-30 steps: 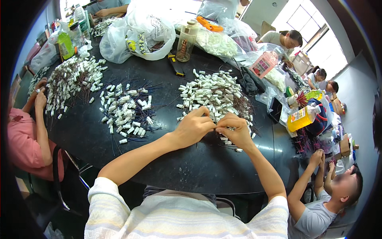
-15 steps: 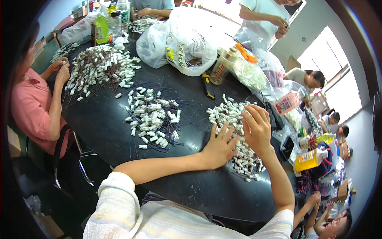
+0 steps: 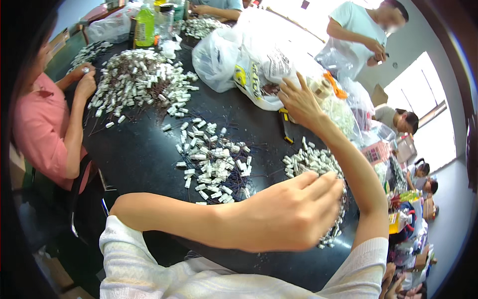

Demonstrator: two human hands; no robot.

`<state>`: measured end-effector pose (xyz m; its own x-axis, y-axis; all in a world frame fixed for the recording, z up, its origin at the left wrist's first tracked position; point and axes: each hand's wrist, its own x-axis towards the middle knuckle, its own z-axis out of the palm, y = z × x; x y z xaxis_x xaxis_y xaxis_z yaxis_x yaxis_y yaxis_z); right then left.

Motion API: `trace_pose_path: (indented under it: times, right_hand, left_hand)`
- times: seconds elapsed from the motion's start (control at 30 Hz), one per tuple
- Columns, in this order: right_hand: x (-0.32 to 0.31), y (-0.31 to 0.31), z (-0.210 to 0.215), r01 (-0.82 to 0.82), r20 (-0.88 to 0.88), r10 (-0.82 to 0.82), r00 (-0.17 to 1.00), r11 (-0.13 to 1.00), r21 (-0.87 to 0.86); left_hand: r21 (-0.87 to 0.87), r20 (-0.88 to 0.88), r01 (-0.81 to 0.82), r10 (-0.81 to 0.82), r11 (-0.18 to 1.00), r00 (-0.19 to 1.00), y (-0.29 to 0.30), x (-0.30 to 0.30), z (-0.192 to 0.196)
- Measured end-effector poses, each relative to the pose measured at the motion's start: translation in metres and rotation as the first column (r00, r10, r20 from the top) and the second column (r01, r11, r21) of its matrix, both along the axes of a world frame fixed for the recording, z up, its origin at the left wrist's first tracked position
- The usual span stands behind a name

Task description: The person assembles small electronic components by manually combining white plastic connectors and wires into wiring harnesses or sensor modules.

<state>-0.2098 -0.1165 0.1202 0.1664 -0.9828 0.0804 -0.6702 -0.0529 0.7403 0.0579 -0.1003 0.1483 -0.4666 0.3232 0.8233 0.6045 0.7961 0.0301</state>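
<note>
A black round table point(image 3: 144, 154) carries heaps of small white plugs on dark wires. My left hand point(image 3: 294, 212) hovers close to the camera over the right-hand heap point(image 3: 311, 162), fingers curled together; what is inside them is hidden. My right hand point(image 3: 298, 102) is stretched far forward with its fingers spread and holds nothing. It is at the edge of a white plastic bag point(image 3: 264, 70). A second heap of plugs point(image 3: 214, 164) lies at the table's middle, left of my arms.
A large plug heap point(image 3: 139, 84) lies far left, before a person in a pink top point(image 3: 45, 129). A yellow-and-black cutter point(image 3: 286, 124) lies under my right hand. A green bottle point(image 3: 145, 25) stands at the back. Another person point(image 3: 358, 30) stands behind the bags; others sit at right.
My right hand has left the heap and reached forward to the plastic bag. My left hand has risen off the heap toward the camera. The view has swung left.
</note>
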Motion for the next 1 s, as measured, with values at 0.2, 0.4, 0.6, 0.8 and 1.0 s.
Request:
trace_pose_path:
  times: [0.2, 0.4, 0.6, 0.8, 1.0]
  right_hand:
    - [-0.024, -0.026, 0.026, 0.158, 0.024, -0.157, 0.987, 0.985, -0.072]
    - [-0.023, 0.001, 0.047, 0.054, 0.029, -0.047, 0.998, 0.955, -0.291]
    - [0.052, 0.08, 0.024, -0.161, 0.216, 0.208, 0.954, 0.963, -0.216]
    - [0.147, 0.192, -0.004, -0.368, 0.489, 0.238, 0.839, 0.911, 0.187]
    - [0.236, 0.272, -0.05, 0.059, 0.899, -0.163, 0.406, 0.987, 0.152]
  left_hand:
    - [-0.192, -0.108, -0.221, 0.203, 0.956, 0.973, -0.009, 0.021, 0.033]
    - [-0.105, 0.332, -0.186, 0.211, 0.977, 0.919, -0.027, 0.049, 0.052]
    - [0.022, 0.361, -0.191, 0.171, 0.981, 0.917, -0.064, 0.043, 0.041]
    - [-0.075, 0.29, -0.614, 0.607, 0.785, 0.74, -0.233, -0.071, -0.01]
    - [0.065, 0.351, -0.762, 0.7, 0.644, 0.622, -0.294, -0.16, -0.06]
